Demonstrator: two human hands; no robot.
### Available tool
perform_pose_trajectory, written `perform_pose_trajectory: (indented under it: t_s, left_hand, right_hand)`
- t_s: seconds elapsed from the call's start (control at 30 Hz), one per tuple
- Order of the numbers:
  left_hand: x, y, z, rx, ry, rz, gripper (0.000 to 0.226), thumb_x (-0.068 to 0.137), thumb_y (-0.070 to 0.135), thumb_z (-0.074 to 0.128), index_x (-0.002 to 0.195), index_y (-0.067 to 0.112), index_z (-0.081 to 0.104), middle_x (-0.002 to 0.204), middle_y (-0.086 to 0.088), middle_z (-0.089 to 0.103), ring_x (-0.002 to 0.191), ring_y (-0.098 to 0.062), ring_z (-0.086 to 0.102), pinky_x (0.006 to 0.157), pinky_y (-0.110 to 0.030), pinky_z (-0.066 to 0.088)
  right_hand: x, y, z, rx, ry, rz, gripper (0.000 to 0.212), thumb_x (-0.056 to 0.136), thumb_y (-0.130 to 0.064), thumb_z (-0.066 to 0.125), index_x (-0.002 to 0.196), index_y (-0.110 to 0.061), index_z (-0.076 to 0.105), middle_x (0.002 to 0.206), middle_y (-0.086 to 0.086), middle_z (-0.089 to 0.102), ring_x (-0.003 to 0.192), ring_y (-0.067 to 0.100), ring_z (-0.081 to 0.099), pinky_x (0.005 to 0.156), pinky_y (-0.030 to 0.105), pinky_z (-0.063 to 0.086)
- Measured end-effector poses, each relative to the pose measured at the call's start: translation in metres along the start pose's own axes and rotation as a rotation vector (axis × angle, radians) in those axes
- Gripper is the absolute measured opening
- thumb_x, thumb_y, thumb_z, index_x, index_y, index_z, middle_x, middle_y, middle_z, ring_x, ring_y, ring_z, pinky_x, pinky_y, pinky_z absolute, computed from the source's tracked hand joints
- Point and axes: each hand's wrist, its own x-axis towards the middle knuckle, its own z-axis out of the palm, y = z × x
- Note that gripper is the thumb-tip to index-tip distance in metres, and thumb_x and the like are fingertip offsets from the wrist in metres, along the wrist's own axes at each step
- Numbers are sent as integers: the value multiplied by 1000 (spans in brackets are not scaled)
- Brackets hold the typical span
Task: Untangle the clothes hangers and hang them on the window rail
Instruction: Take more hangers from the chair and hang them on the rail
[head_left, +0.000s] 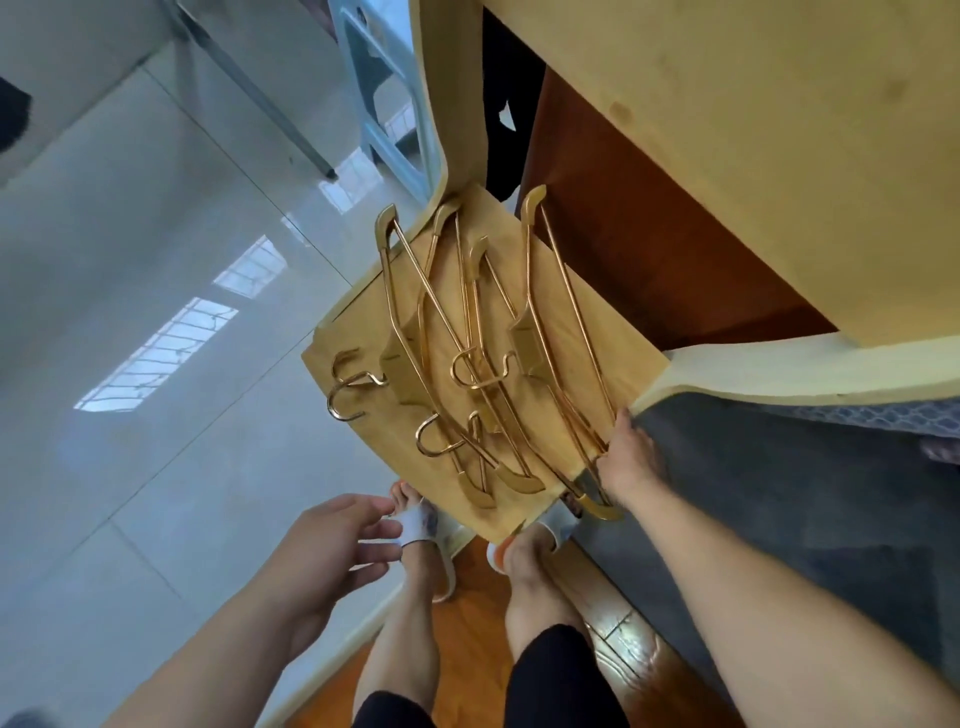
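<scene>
While the heap of shiny gold metal clothes hangers (467, 358) lies crossed and interlocked on the pale square wooden tabletop (597, 317), the task looks to be at its very start: none appears separated, and no window rail is in view. The right hand (626, 457) reaches to the near right corner of the tabletop, where its fingers rest on the shoulder end of the rightmost hanger (566, 332); the fingertips are hidden behind the hand, so whether they actually pinch the bar cannot be told. The left hand (332, 535) hovers at the near left, apart from the pile, fingers loosely spread and holding nothing. Hooks (345, 387) jut out at the left edge of the heap, and others thread through neighbouring frames in the middle. The next move probably calls for lifting the rightmost hanger, which seems least caught, while the free hand steadies the others so that their hooks slip clear.
</scene>
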Motion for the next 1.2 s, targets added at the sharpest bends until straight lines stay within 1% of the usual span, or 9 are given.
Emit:
perform_pose_trajectory:
  t_s: [0.13,0.4,0.53,0.7,0.8,0.9,1.0,1.07,1.2]
  left_hand:
    - [-13,-5,7,1,-30,-12,20,101,26,60,109,11,70,102,-16,72,86,-27,70,83,-39,58]
    - [-22,-14,27,107,-179,24,21,104,26,54,111,14,70,97,-11,74,78,-21,71,80,-35,60]
    - [-26,-13,35,143,-362,83,24,98,27,65,120,21,67,106,-5,75,95,-16,72,83,-30,60]
    - [-35,-12,17,102,-525,206,49,87,46,76,130,35,55,122,21,69,122,-2,59,111,-31,45]
    - [-33,-13,-4,-55,-415,259,52,85,45,79,129,26,59,124,2,71,120,-21,65,111,-47,47]
    - [-22,-17,-28,-398,-177,246,42,89,14,74,128,12,58,111,-21,74,104,-35,72,94,-49,58]
    - [-17,-21,-56,-492,-7,242,31,89,2,68,117,13,61,87,-19,73,80,-30,74,73,-43,61]
    - [-9,-30,-72,-496,111,217,29,94,2,63,119,16,60,91,-21,69,82,-29,71,79,-46,61]
    - [1,-50,-94,-426,265,192,34,95,3,59,127,14,54,89,-11,55,68,-21,54,70,-38,50]
  right_hand:
    - [-14,4,-24,72,-66,-50,53,97,-13,62,146,-20,43,139,7,53,127,30,54,96,42,49]
    - [-89,40,-75,285,-339,-135,45,96,-6,64,135,-25,55,117,-10,65,113,12,60,101,36,48]
    - [-128,40,-73,316,-433,-154,58,94,-7,67,144,-29,48,120,-10,64,114,9,62,104,40,52]
    - [-172,-35,-60,378,-630,-356,53,93,-3,67,134,-35,55,114,-10,70,107,3,66,101,23,50]
    - [-195,-99,-38,357,-733,-490,47,94,-13,68,123,-48,54,113,-16,66,101,-2,63,86,12,49]
    - [-211,-149,-5,350,-725,-609,42,89,-19,68,127,-35,57,113,-4,68,100,10,65,88,27,53]
    - [-226,-174,18,372,-775,-629,38,90,-27,67,127,-32,59,117,-5,67,108,15,64,96,30,50]
    - [-221,-175,31,335,-809,-585,40,97,-29,63,137,-26,58,127,-6,64,116,12,61,99,25,46]
    - [-174,-141,39,462,-426,-311,27,101,-17,56,127,-17,61,111,-7,63,107,8,60,89,16,48]
